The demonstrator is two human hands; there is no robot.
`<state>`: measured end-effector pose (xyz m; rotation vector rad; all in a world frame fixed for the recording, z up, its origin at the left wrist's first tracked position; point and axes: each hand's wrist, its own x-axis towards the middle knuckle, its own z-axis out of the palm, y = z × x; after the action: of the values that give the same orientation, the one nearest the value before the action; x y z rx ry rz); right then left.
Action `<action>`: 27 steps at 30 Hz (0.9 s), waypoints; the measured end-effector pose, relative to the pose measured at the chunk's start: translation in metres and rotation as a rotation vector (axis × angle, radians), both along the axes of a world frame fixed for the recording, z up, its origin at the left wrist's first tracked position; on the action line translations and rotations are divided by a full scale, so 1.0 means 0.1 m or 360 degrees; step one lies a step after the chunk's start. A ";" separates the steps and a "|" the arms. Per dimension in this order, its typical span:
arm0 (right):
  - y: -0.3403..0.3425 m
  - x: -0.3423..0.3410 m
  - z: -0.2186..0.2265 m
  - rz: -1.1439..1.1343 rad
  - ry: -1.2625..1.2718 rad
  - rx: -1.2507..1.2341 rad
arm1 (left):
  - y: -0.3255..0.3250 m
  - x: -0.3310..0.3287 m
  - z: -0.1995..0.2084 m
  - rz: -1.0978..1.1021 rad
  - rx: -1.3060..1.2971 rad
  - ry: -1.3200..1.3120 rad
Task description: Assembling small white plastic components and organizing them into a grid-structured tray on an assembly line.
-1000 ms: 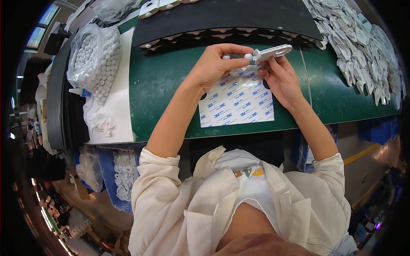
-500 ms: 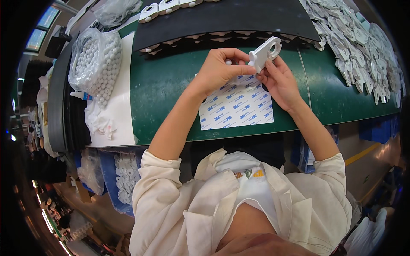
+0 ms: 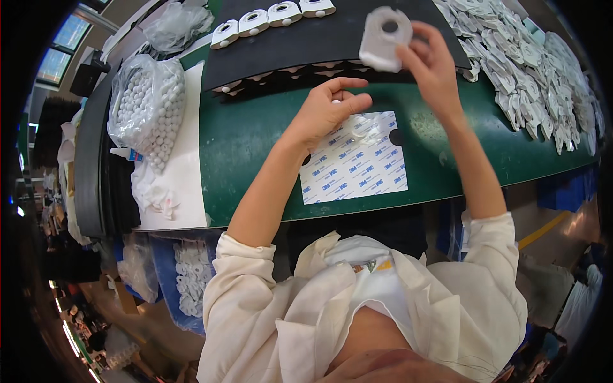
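Note:
My right hand (image 3: 435, 73) grips a flat white plastic piece with a round hole (image 3: 378, 52) by its right edge, in the air over the front right of a black board (image 3: 287, 54). The piece is slightly blurred. My left hand (image 3: 322, 113) hovers above the upper left of a white sheet with blue print (image 3: 357, 169). Its thumb and forefinger are apart, while a small white ball (image 3: 336, 101) shows in the curled fingers. Several similar white pieces (image 3: 253, 24) lie in a row at the board's far left.
A clear bag of white balls (image 3: 150, 96) sits at left on a white panel (image 3: 195, 147), beside stacked black sheets (image 3: 102, 172). Loose white pieces (image 3: 523, 96) are heaped at the right. Below the green table's (image 3: 249, 147) front edge stands a blue bin (image 3: 167, 274).
My right hand has moved up and away from my left, carrying the white piece over the black board. My left thumb and forefinger have come off the piece.

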<state>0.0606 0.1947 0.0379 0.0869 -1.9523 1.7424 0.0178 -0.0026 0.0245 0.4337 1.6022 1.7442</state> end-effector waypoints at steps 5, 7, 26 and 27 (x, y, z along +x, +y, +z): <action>0.46 -0.98 0.09 -0.0541 -0.0094 0.0679 | 0.00 -0.09 -0.07 0.0084 0.0267 -0.0426; 0.65 -1.30 -0.04 -0.0622 -0.0053 0.0920 | 0.01 -0.10 -0.09 0.0067 0.0333 -0.0579; 1.90 0.32 -0.39 -0.0866 -0.0297 0.1127 | 0.01 -0.13 -0.14 0.0159 0.0410 -0.0650; 1.90 0.45 -0.48 -0.0733 -0.0264 0.1207 | 0.02 -0.12 -0.14 0.0148 0.0400 -0.0645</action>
<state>0.1052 0.3849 -0.0096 -0.2329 -2.4122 0.6868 0.0055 -0.0005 0.0103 0.1094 1.1391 1.9642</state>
